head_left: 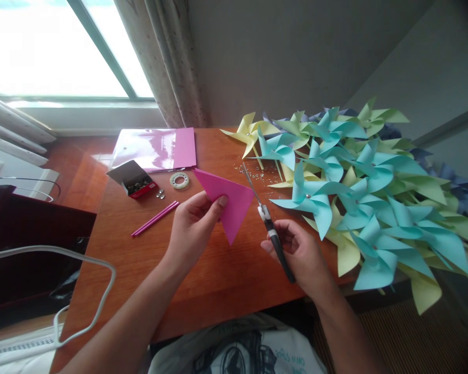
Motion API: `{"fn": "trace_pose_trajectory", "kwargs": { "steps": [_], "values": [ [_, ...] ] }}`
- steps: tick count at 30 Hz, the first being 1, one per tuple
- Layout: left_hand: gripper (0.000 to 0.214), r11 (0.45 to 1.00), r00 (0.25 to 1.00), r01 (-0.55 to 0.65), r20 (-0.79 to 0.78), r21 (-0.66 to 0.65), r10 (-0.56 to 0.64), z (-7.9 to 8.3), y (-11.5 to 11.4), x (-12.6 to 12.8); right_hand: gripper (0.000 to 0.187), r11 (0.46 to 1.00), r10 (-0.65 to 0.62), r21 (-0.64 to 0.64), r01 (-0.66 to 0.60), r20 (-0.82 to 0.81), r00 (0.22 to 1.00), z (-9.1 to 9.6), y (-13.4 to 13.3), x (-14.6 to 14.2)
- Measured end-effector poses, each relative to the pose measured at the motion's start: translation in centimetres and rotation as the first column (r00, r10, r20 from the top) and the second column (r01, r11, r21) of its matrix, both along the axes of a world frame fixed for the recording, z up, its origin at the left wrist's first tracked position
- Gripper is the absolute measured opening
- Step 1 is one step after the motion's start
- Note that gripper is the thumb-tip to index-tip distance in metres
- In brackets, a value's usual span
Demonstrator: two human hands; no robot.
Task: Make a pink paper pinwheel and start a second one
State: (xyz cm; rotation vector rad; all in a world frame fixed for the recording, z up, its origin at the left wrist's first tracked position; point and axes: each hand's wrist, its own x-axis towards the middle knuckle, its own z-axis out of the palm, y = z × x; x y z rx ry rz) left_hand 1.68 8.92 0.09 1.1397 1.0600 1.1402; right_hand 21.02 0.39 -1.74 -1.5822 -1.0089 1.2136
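- Table [206,291]: pinwheel pile [359,203] crowds my right side; a wide elbow could crush vanes.
- Pink paper [237,203], folded, raised above the wood, left hand [191,223] pinching it thumb uppermost; a slack pinch might let layers slip.
- Cutting tool [278,249], right hand [300,252] curled round its handle, blade just beside the paper; drift could nick it.
- Open box [142,189]: a knock might spill it.
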Motion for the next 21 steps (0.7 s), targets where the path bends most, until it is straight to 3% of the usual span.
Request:
{"fn": "trace_pose_trajectory", "kwargs": {
  "steps": [5,10,15,21],
  "values": [
    [0.021,1.000,1.000,0.004,-0.023,0.009,-0.004,-0.1,0.0,0.0,0.038,1.000,-0.005,-0.010,0.006,0.042,0.999,0.0,0.0,0.1],
    [0.019,1.000,0.998,0.004,-0.055,-0.007,-0.005,-0.2,0.2,0.0,0.039,0.993,-0.096,-0.084,0.087,-0.120,0.988,0.1,0.7,0.0],
    [0.018,1.000,0.999,0.013,-0.033,-0.027,-0.013,-0.3,0.3,-0.1,0.040,0.991,-0.101,-0.103,0.085,-0.158,0.982,0.6,1.3,0.2],
    [0.017,1.000,1.000,-0.012,0.022,-0.027,0.012,-0.2,0.2,-0.4,0.041,0.992,-0.106,-0.059,0.108,0.031,0.994,0.5,1.0,0.9]
  ]
}}
